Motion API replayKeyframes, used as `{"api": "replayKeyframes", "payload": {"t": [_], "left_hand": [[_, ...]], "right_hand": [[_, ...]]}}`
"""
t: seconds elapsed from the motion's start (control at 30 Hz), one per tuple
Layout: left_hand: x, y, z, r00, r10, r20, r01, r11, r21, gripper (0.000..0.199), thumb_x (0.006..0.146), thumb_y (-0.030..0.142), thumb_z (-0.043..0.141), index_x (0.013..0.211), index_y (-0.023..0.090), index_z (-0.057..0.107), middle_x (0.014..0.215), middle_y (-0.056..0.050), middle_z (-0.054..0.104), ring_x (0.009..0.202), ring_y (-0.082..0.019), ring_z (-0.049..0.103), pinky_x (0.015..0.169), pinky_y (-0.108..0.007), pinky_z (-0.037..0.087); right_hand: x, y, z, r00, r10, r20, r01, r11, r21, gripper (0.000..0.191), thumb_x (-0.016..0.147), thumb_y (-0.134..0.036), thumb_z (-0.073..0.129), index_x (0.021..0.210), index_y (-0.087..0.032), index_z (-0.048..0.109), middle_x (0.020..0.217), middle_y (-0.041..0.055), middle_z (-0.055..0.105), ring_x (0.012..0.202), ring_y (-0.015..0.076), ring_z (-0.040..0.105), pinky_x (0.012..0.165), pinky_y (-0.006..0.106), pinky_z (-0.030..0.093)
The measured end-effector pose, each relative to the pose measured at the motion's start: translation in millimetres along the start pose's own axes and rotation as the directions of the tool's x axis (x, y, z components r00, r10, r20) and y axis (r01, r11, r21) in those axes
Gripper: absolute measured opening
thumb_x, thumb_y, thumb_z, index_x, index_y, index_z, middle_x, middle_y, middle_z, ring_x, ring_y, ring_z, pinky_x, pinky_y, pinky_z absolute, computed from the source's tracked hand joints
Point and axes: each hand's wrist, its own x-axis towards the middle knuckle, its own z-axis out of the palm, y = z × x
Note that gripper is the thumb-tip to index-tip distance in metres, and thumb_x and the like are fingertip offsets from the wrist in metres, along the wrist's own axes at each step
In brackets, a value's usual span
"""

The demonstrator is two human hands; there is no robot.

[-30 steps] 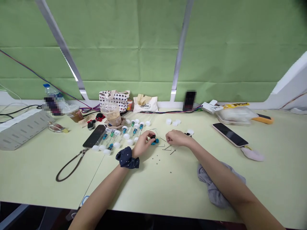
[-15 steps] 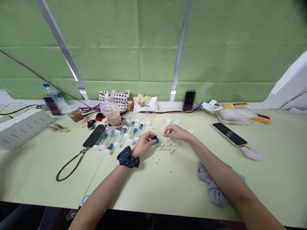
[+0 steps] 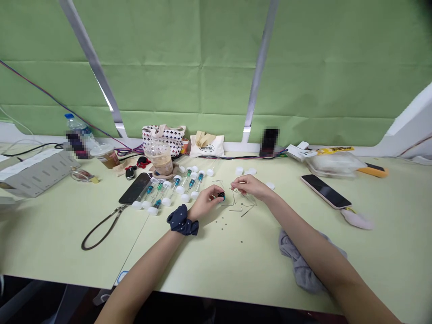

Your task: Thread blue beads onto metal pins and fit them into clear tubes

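My left hand, a dark dotted scrunchie at its wrist, grips a small black and blue part between thumb and fingers. To its right, my right hand is closed in a pinch on a thin metal piece, perhaps a hex key, too small to make out fully. Beneath and between the hands lie several thin bent metal keys. Several tiny dark bits are scattered nearer the front. Left of my left hand lie several clear tubes with white caps and blue or green parts.
Phones lie at left and right. A plastic cup, a patterned bag and a white pouch stand at the back. A grey cloth lies under my right forearm. White caps sit behind my right hand.
The black and blue part has turned in my left hand, showing more black. The metal keys between the hands are arranged differently. The view has shifted slightly.
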Motion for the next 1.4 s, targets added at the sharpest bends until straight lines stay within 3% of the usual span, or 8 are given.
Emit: {"api": "replayKeyframes", "payload": {"t": [0.23,0.37,0.47,0.83,1.07,1.27,1.4], "left_hand": [[-0.1,-3.2,0.0,1.000,-0.007,-0.004,0.007,1.000,-0.014,0.022,0.080,0.029,0.058,0.098,0.017,0.057,0.101,-0.008,0.061,0.088,-0.017,0.057,0.071,-0.028,0.042],[0.2,-5.5,0.2,1.000,0.002,-0.015,-0.003,0.999,-0.036,0.022,0.079,0.028,0.059,0.098,0.016,0.057,0.101,-0.008,0.061,0.090,-0.018,0.057,0.072,-0.029,0.043],[0.7,-6.2,0.5,1.000,0.011,-0.013,-0.012,0.998,-0.059,0.022,0.079,0.027,0.060,0.097,0.016,0.057,0.100,-0.008,0.062,0.089,-0.018,0.058,0.073,-0.029,0.043],[0.4,-0.4,2.0,1.000,0.016,-0.012,-0.017,0.994,-0.109,0.025,0.075,0.032,0.064,0.093,0.015,0.058,0.093,-0.007,0.063,0.079,-0.015,0.058,0.070,-0.028,0.044],[-1.4,4.0,3.9,0.998,0.047,0.029,-0.044,0.995,-0.095,0.026,0.075,0.032,0.065,0.093,0.015,0.059,0.093,-0.007,0.063,0.078,-0.015,0.057,0.071,-0.028,0.044],[-3.1,8.3,6.5,0.993,0.031,0.117,-0.009,0.984,-0.181,0.030,0.080,0.036,0.058,0.102,0.016,0.063,0.103,-0.010,0.064,0.092,-0.019,0.058,0.083,-0.033,0.045],[-2.8,3.2,6.0,0.992,-0.021,0.126,0.046,0.978,-0.205,0.032,0.080,0.038,0.058,0.101,0.015,0.066,0.099,-0.011,0.066,0.081,-0.018,0.060,0.077,-0.034,0.047]], "right_hand": [[-3.4,-7.1,2.1,0.998,0.049,0.046,-0.058,0.970,0.237,0.033,0.069,-0.044,0.067,0.068,-0.011,0.061,0.056,-0.0022,0.046,0.049,0.0055,0.036,0.043,0.019,0.027],[-6.4,-12.2,4.7,0.989,0.022,0.145,-0.074,0.928,0.366,0.030,0.071,-0.041,0.067,0.073,-0.012,0.060,0.074,0.0032,0.055,0.055,0.0072,0.046,0.047,0.021,0.035],[-8.1,-14.4,8.6,0.974,-0.048,0.223,-0.056,0.898,0.437,0.028,0.074,-0.039,0.065,0.076,-0.012,0.059,0.075,0.0045,0.057,0.061,0.0102,0.052,0.053,0.023,0.040],[-9.9,-14.2,19.4,0.950,-0.059,0.307,-0.109,0.858,0.502,0.023,0.075,-0.033,0.064,0.070,-0.012,0.055,0.076,0.0055,0.059,0.056,0.0084,0.049,0.051,0.022,0.038],[-6.4,-9.9,20.9,0.961,-0.023,0.275,-0.121,0.861,0.494,0.020,0.071,-0.030,0.066,0.071,-0.011,0.059,0.071,0.0019,0.055,0.049,0.0056,0.042,0.044,0.020,0.029],[-5.4,-9.0,23.3,0.982,0.036,0.188,-0.117,0.888,0.445,0.024,0.070,-0.035,0.064,0.065,-0.013,0.057,0.064,-0.0003,0.052,0.048,0.0056,0.039,0.043,0.021,0.025],[-6.0,-9.2,28.7,0.989,0.055,0.134,-0.102,0.924,0.370,0.025,0.070,-0.036,0.064,0.066,-0.013,0.057,0.058,-0.0017,0.048,0.046,0.0056,0.037,0.042,0.020,0.023]]}}
